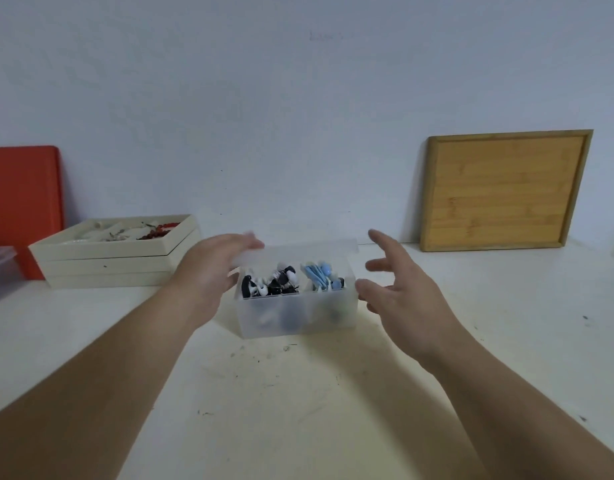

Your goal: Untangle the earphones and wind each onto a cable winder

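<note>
Frosted plastic box [295, 313] at table centre, lid [298, 252] tipped up at box's 12 o'clock. Black-and-white earphones [271, 284] in left compartment, blue ones [321, 276] in right, all bunched. Likely light, limp, snag-prone; thin cords better lifted by bud or plug end than yanked mid-tangle. Left hand [215, 268] at box's 9 o'clock, palm down, fingers on lid's left end, apparently gripping it. Right hand [400, 289] at 3 o'clock, fingers spread wide, holding nothing, just beside box wall. Stacked cream trays [101, 265] at 10 o'clock, wooden tray [502, 192] leaning on wall at 2.
</note>
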A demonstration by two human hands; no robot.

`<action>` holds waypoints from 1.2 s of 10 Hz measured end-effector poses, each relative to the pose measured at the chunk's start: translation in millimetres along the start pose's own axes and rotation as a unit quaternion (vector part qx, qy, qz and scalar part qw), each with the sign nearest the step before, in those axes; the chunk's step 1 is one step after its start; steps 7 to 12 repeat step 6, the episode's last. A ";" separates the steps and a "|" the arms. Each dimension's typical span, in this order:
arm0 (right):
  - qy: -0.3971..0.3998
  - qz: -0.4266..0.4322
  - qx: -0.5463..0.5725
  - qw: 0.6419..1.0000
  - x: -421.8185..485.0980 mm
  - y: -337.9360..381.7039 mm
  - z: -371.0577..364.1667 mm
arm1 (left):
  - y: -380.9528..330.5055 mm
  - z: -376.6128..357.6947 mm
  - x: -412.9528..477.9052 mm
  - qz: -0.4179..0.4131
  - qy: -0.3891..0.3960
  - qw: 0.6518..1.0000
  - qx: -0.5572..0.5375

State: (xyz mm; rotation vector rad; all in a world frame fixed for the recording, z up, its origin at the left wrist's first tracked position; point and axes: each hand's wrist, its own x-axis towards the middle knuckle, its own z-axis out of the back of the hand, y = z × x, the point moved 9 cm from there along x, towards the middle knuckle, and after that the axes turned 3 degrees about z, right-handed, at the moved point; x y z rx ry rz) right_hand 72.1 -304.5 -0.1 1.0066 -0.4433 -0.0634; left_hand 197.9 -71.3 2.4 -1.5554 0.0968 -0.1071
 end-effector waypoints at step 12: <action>-0.137 0.068 0.035 0.988 -10.2 37.2 37.2 | 0.1 -12.3 -29.7 -0.142 0.033 0.930 0.339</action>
